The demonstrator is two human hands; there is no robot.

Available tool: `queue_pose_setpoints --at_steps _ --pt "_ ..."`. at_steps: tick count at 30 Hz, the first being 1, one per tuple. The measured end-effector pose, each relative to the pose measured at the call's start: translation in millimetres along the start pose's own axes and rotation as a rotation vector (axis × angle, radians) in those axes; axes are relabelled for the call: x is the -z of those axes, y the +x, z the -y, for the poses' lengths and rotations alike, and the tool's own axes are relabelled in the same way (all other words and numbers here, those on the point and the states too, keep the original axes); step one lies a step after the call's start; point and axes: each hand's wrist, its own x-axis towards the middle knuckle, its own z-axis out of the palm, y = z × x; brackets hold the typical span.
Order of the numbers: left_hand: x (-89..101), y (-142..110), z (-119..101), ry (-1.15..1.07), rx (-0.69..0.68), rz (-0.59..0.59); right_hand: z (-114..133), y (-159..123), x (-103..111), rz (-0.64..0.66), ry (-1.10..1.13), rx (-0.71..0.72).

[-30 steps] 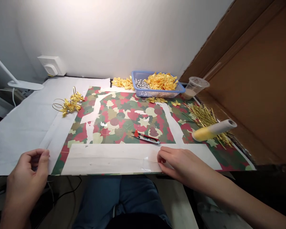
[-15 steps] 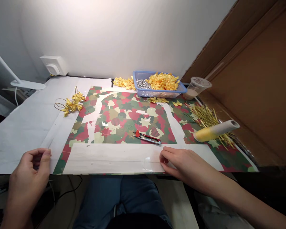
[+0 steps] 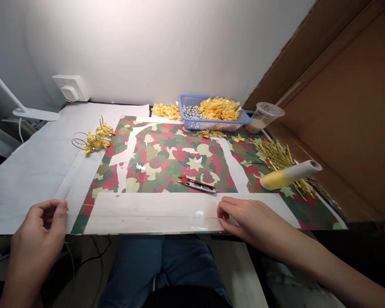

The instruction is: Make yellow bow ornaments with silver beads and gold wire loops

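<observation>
Left grip (image 3: 38, 239): pinched together | right grip (image 3: 245, 216): same, near snips (image 3: 199, 185) | anything held: cannot tell

Pale wall (image 3: 141, 55) beside brown cardboard panel (image 3: 343, 128)

Far beyond the left hand (image 3: 38, 239) stands a white lamp (image 3: 35, 114); past the right hand (image 3: 244, 217), a plastic cup (image 3: 265, 114) and cardboard (image 3: 346, 124).

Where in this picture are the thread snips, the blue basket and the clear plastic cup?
Thread snips (image 3: 198, 185): head view, on the middle of the handles.
Blue basket (image 3: 211, 125): head view, on the front wall.
Clear plastic cup (image 3: 265, 116): head view, on the side wall.
</observation>
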Motion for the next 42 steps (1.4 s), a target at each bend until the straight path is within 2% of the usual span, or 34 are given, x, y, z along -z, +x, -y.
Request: queue_pose_setpoints --at_steps 7,11,13,15,17,18,20,21,23,26,29,38,42 --pt "6.1 -7.1 -12.5 0.046 0.024 0.03 -3.7 -3.6 0.8 0.012 -0.001 -0.026" --pt "4.4 -3.4 -5.2 0.045 0.023 0.033 -5.7 -4.4 0.6 0.001 -0.016 -0.02" --pt "2.1 -2.7 0.8 0.004 0.006 -0.015 -6.1 -4.8 0.4 -0.001 -0.013 -0.022" --pt "-1.0 -8.1 3.0 -0.049 -0.067 -0.134 -5.9 -5.4 0.4 0.009 -0.016 -0.029" --pt "-6.1 -20.9 -1.4 -0.069 -0.267 -0.218 -5.3 -5.7 0.8 0.03 -0.015 -0.042" --pt "-9.9 -29.2 -6.1 -0.076 -0.437 -0.17 -5.0 -5.6 1.1 0.041 -0.013 -0.05" --pt "-20.0 -46.1 -18.7 -0.16 -0.868 0.029 -4.3 -5.0 1.8 0.052 0.001 -0.059" --pt "-26.0 -53.2 -25.5 -0.171 -1.031 0.143 -4.0 -4.6 2.1 0.053 0.007 -0.062" --pt "-37.9 -62.4 -37.3 -0.143 -1.152 0.295 -3.4 -4.0 2.5 0.053 0.013 -0.062" --pt "-49.5 -62.7 -45.6 -0.1 -1.159 0.475 -3.1 -4.1 1.9 0.044 0.008 -0.053" --pt "-48.7 -53.9 -41.4 -0.077 -1.107 0.546 -4.1 -5.1 -0.6 0.038 -0.012 -0.034" --pt "-23.8 -32.6 -17.2 0.007 -0.962 0.548 -10.8 -5.3 -8.7 0.011 0.006 -0.003" --pt "-28.8 -35.5 -21.0 -0.026 -1.026 0.493 -9.0 -6.4 -5.5 -0.002 0.022 -0.013"
